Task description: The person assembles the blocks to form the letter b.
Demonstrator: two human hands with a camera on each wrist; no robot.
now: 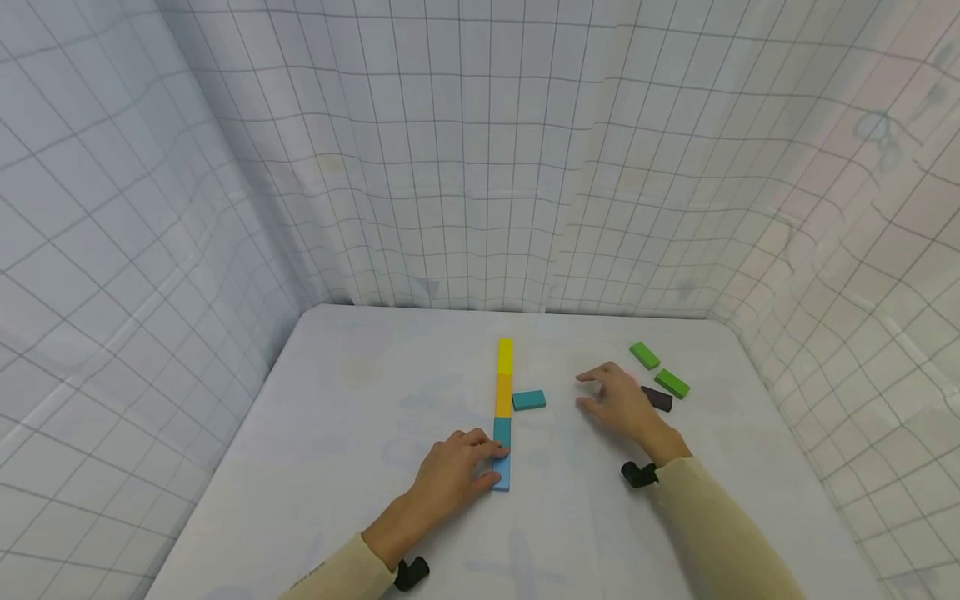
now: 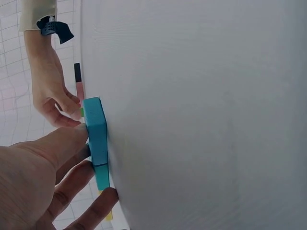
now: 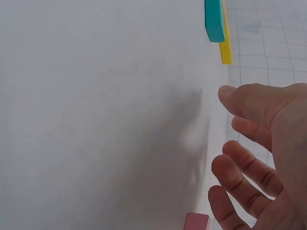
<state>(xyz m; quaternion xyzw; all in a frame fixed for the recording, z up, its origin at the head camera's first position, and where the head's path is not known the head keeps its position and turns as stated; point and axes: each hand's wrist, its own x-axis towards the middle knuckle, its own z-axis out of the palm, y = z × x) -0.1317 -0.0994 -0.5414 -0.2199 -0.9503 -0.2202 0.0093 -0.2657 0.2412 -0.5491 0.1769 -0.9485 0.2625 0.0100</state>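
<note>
A straight row of flat blocks runs away from me: a blue block [image 1: 502, 482] nearest, then a teal block [image 1: 502, 428], an orange-yellow block [image 1: 503, 396] and a yellow block [image 1: 506, 356]. My left hand [image 1: 448, 473] touches the near end of this row, thumb and fingertips lying on the blue block, not wrapped round it. Beside the row on its right lies a loose teal block [image 1: 528, 400], its end close to the orange-yellow one. To the right of that, my right hand [image 1: 621, 403] hovers over the table with spread, slightly bent fingers and holds nothing.
Right of and behind my right hand lie a dark block [image 1: 657, 399] and two green blocks [image 1: 644, 355]. A pink block [image 3: 196, 222] shows at the bottom of the right wrist view. White gridded curtains [image 1: 480, 167] enclose the white table [image 1: 337, 383] at the back and sides.
</note>
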